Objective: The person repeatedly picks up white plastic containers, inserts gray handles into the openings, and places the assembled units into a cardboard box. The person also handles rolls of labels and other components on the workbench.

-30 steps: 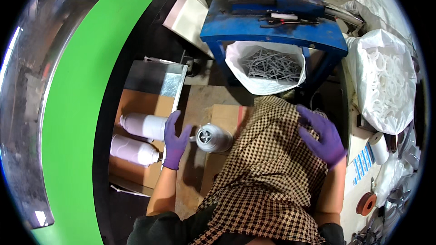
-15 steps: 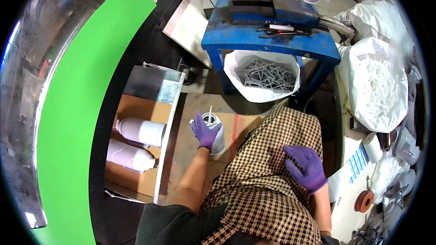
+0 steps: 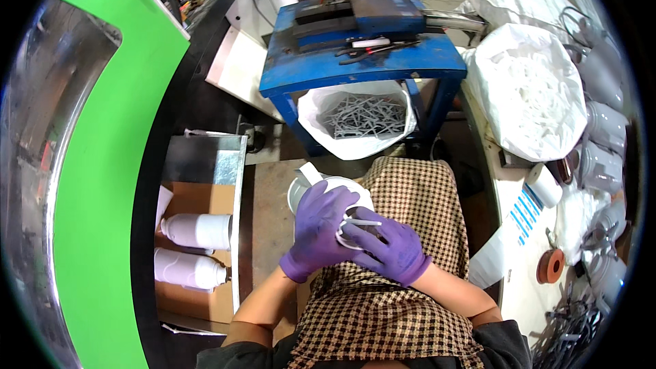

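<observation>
A white plastic jug body [image 3: 361, 196] lies tilted over my lap, its open mouth turned toward me. My left hand [image 3: 320, 224], in a purple glove, is closed round the body just behind the mouth. At the mouth my right hand [image 3: 394, 249], gloved the same way, has its fingers bent over the rim. A thin white plastic stem [image 3: 365, 222] sticks out between the hands, across the right fingers. Whether the right fingertips pinch this stem or only the rim is hidden. A light flap-like part [image 3: 308, 173] juts from the far side of the body.
Two similar white jug bodies [image 3: 198, 231] lie in a cardboard-lined box at left. Ahead stands a blue metal stand [image 3: 369, 65] with pliers on top and a sack [image 3: 321, 138] of grey plastic strips beneath. At right are a sack [image 3: 502, 126] of white scraps and a bench [image 3: 523, 280].
The jug body, upright on the cardboard before, is now tipped toward me over my lap. My right hand has come from my right thigh to its mouth. The view has shifted.
</observation>
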`<state>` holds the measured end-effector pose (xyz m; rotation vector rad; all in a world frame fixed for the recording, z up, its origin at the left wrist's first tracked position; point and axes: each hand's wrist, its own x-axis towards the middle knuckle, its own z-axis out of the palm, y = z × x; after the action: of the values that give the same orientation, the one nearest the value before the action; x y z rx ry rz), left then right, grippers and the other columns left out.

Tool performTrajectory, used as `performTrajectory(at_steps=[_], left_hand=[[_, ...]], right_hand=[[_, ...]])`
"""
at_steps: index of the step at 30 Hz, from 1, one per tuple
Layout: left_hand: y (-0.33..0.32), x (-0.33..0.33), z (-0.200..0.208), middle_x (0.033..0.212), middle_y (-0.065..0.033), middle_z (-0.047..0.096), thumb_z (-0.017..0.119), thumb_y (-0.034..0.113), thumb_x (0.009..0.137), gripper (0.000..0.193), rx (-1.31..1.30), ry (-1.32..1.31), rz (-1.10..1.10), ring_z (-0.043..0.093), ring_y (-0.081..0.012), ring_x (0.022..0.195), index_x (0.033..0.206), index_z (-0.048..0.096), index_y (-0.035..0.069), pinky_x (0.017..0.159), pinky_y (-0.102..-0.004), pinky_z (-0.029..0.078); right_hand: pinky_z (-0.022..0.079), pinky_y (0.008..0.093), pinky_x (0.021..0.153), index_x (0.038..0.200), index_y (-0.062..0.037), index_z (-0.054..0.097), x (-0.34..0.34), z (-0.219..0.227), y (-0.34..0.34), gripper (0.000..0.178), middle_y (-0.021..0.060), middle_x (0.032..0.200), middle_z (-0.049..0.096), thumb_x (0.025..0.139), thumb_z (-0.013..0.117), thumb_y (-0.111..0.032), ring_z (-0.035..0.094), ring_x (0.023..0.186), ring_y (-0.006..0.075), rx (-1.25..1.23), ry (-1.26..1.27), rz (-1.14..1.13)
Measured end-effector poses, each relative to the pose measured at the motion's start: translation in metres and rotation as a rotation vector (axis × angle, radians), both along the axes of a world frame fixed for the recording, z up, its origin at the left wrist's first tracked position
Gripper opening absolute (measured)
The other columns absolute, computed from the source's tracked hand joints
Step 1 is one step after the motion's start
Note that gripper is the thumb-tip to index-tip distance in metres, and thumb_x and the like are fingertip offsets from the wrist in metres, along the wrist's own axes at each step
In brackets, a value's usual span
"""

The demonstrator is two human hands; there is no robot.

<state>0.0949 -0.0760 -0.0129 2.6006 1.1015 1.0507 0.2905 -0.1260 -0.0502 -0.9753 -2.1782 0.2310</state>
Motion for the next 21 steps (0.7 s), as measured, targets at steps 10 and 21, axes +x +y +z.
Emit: performTrajectory(at_steps=[10, 21], left_hand=[[-0.011, 0.049, -0.03, 0.119, -0.0084, 0.072, 0.076, 0.032, 0.079, 0.05, 0.038, 0.017, -0.217, 0.068, -0.026, 0.112, 0.123, 0.071, 0.008, 0.108, -0.0492, 0.048], [0.036, 0.078, -0.029, 0.114, -0.0052, 0.072, 0.075, 0.021, 0.081, 0.029, 0.371, 0.178, -0.443, 0.068, -0.026, 0.111, 0.109, 0.071, 0.013, 0.106, -0.053, 0.047]], right_hand=[[0.057, 0.0409, 0.061, 0.116, -0.0131, 0.069, 0.02, -0.046, -0.024, 0.039, 0.0141, 0.102, 0.068, 0.086, 0.075, -0.037, 0.071, 0.075, 0.0291, -0.361, -0.12, -0.172], [0.057, 0.0465, 0.078, 0.132, -0.0015, 0.055, 0.022, -0.027, -0.016, 0.048, 0.0226, 0.104, 0.07, 0.093, 0.067, -0.026, 0.071, 0.089, 0.0375, -0.869, 0.349, -0.074]])
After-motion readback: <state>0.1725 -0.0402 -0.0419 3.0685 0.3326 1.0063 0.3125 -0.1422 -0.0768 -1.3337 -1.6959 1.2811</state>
